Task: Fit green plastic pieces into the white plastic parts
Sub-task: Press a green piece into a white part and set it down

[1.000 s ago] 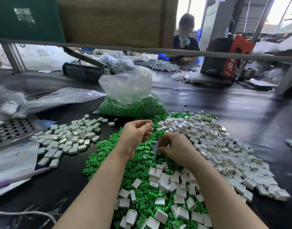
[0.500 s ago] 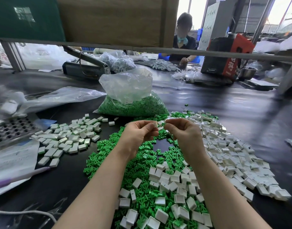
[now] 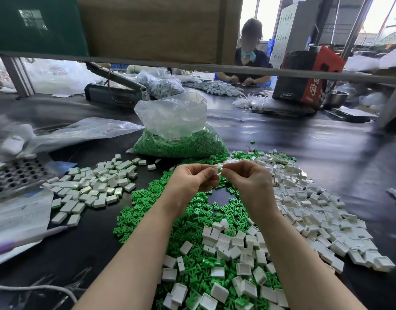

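Observation:
My left hand (image 3: 193, 179) and my right hand (image 3: 248, 181) meet fingertip to fingertip above the table, pinching one small white plastic part (image 3: 215, 170) with a green piece (image 3: 219, 170) at its edge. Which hand holds which piece is hard to tell. Below them lies a heap of loose green pieces (image 3: 192, 211). Empty white parts (image 3: 309, 204) spread to the right and toward me. A group of white parts with green showing (image 3: 92, 186) lies to the left.
A clear bag of green pieces (image 3: 179, 139) stands behind my hands. A perforated tray (image 3: 15, 173) and plastic sheets sit at the left. Across the black table a person works beside a black-and-red box (image 3: 304, 77). A shelf bar (image 3: 192, 68) crosses overhead.
My right hand rose from the green heap and came up to my left hand. Both hands now pinch the white part and the green piece together.

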{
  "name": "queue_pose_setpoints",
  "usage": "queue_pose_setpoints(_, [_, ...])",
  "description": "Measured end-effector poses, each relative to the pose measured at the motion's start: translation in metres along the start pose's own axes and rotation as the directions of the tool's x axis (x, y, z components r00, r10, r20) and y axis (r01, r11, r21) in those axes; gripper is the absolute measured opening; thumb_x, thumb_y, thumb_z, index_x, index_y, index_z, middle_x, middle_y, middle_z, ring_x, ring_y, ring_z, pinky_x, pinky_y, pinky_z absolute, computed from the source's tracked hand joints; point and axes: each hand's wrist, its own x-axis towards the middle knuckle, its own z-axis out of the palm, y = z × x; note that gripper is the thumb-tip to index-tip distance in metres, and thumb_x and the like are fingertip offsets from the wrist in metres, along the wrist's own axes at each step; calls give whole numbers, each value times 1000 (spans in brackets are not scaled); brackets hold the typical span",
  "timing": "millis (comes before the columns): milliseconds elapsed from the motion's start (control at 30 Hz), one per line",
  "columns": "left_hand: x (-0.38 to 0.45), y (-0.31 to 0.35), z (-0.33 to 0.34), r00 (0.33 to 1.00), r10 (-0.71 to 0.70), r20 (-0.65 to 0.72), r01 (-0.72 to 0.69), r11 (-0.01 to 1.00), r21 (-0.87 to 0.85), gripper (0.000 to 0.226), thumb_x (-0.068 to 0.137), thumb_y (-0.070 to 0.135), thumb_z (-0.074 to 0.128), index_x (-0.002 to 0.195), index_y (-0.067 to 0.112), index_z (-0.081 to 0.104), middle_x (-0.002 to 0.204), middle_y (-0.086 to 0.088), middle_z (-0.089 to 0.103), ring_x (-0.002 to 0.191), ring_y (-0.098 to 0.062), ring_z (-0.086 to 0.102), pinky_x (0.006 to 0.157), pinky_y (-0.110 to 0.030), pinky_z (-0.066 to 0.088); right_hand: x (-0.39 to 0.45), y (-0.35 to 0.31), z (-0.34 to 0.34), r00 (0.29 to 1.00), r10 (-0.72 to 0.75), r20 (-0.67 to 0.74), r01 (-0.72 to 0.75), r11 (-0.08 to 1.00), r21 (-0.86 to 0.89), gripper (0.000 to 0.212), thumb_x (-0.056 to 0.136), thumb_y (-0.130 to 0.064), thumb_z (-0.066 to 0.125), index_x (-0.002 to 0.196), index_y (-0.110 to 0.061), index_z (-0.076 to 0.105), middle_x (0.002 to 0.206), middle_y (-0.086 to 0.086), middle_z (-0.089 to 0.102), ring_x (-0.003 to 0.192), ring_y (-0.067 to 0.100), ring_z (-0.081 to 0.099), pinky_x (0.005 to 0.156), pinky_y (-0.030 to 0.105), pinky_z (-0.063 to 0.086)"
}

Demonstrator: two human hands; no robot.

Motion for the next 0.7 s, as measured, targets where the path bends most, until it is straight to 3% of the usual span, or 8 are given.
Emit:
queue_pose_setpoints(167, [0, 0, -3, 1000, 20, 15, -21, 998, 52, 13, 94, 8, 61, 94, 8, 74, 75, -6, 73, 67, -12, 67, 64, -20, 55, 1, 2, -3, 997, -27, 76, 31, 998, -52, 6, 80, -10, 77, 85, -12, 74, 76, 2, 74, 70, 11, 69, 65, 19, 54])
queue_pose_setpoints(267, [0, 2, -4, 999, 35, 14, -37, 994, 101, 13, 94, 6, 61, 96, 6, 74, 75, -7, 71, 65, -12, 64, 65, -21, 54, 1, 5, -6, 985, 49, 165, -27, 991, -131, 5, 89, -16, 69, 90, -11, 67, 71, 3, 72, 59, 6, 63, 57, 17, 47])
queue_pose_setpoints(400, [-3, 5, -2, 998, 47, 39, -54, 976, 210, 14, 94, 6, 61, 91, 9, 74, 72, -7, 69, 58, -8, 59, 60, -18, 51, 0, 10, -5, 938, 110, 329, 12, 937, -350, 26, 101, -19, 49, 78, -11, 60, 62, 1, 62, 59, 18, 51, 60, 35, 41])
queue_pose_setpoints(533, [-4, 6, -6, 993, 26, 112, -66, 927, 368, 17, 98, 13, 57, 96, 1, 68, 74, -5, 65, 58, -6, 56, 58, -16, 45, 0, 9, -5, 915, 132, 381, -55, 977, -206, 33, 101, -10, 46, 69, -13, 54, 50, -10, 50, 49, 5, 41, 52, 19, 35])
queue_pose_setpoints(700, [-8, 7, -10, 960, -109, 257, -16, 897, 441, 22, 103, 18, 46, 85, 11, 57, 68, 3, 53, 57, -5, 47, 55, -14, 38, -2, 7, -7, 861, 191, 471, -168, 982, -89, 34, 101, -6, 43, 68, -11, 51, 54, -8, 45, 50, 5, 37, 53, 18, 32])
